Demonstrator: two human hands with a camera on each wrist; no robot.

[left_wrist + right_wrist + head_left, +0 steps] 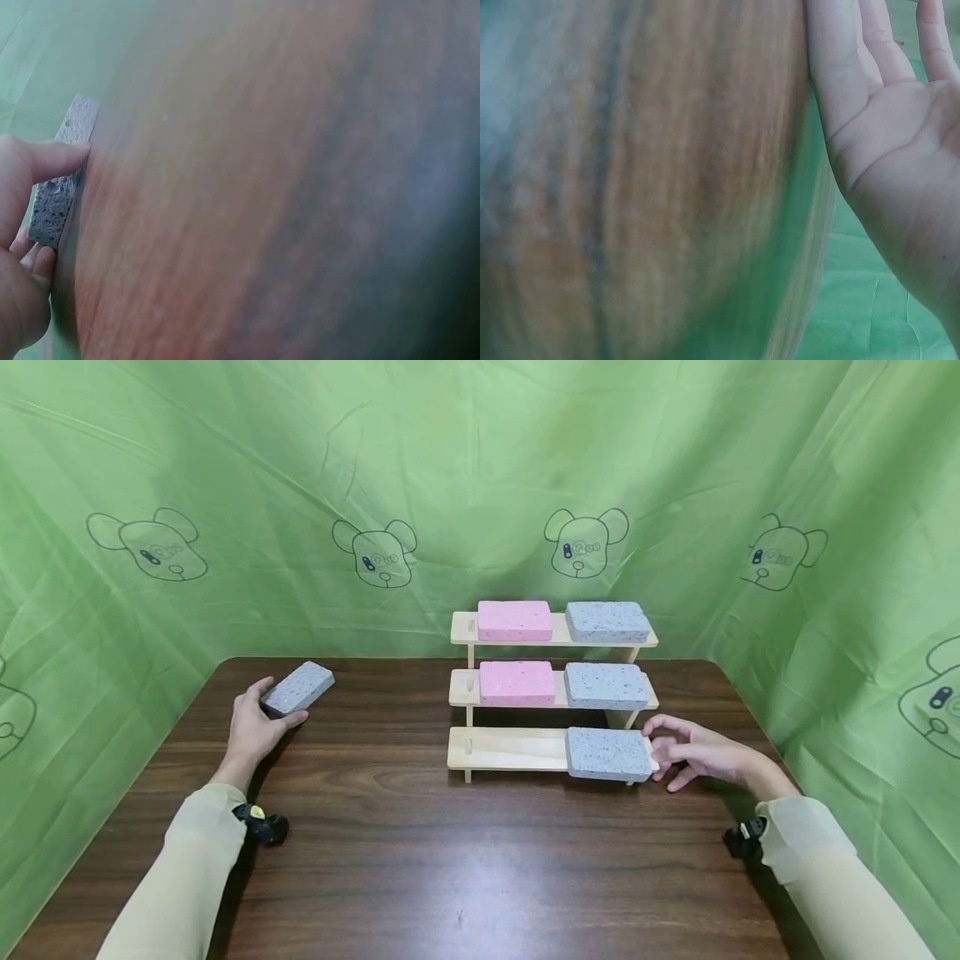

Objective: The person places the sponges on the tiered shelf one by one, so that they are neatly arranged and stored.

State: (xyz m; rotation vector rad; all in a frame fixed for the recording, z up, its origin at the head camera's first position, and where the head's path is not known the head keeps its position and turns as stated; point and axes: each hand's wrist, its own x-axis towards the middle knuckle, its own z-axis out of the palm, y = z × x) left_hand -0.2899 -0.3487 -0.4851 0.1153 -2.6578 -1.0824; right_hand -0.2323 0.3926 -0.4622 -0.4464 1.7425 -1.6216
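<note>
On the left of the table, my left hand (255, 722) holds a speckled blue-grey sponge (302, 687) between thumb and fingers. The left wrist view shows the same sponge (56, 214) edge-on in the left hand (22, 285). My right hand (701, 753) is at the right end of a three-tier wooden rack (517, 747), fingers loosely bent beside the bottom tier's blue-grey sponge (609, 753). Whether they touch the rack or sponge is unclear. In the right wrist view, the palm of the right hand (907, 142) shows and the fingertips are out of frame.
Pink sponges (514, 621) sit on the left of the top and middle tiers. Blue-grey sponges (606, 686) sit on their right. A dark wood-grain table (420, 860) carries the rack. Green cloth (465, 460) with bear outlines hangs around the table.
</note>
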